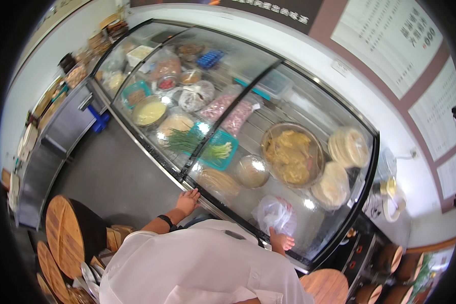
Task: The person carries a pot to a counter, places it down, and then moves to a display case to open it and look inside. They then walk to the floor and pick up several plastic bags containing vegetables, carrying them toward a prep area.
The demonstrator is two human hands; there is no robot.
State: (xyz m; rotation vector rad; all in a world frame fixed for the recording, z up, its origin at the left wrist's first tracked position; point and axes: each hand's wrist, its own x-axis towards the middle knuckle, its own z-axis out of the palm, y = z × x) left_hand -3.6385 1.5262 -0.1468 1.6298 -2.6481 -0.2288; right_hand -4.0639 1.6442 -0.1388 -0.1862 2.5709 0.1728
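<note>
Before me stands a glass-topped display refrigerator (273, 114) with black frames. My left hand (189, 201), a black band at its wrist, rests on the metal front edge near the middle frame bar. My right hand (282, 241) lies farther right on the same front edge, fingers spread, holding nothing. Under the glass, close to it, is a knotted white plastic bag (275, 216). A covered round bowl of yellow food (292, 157) sits behind that bag. Nearest my left hand, behind the glass, are a pale wrapped bundle (219, 181) and a teal basket (228, 159) with green onions (197, 146).
Wrapped flatbreads (347, 146) lie at the case's right end. Bags of pink chopped food (237, 116) and a bowl of yellowish food (150, 111) are farther left. Wooden-lidded barrels (66, 235) stand at my left, a round wooden top (325, 285) at my right. A steel counter (57, 152) runs along the left wall.
</note>
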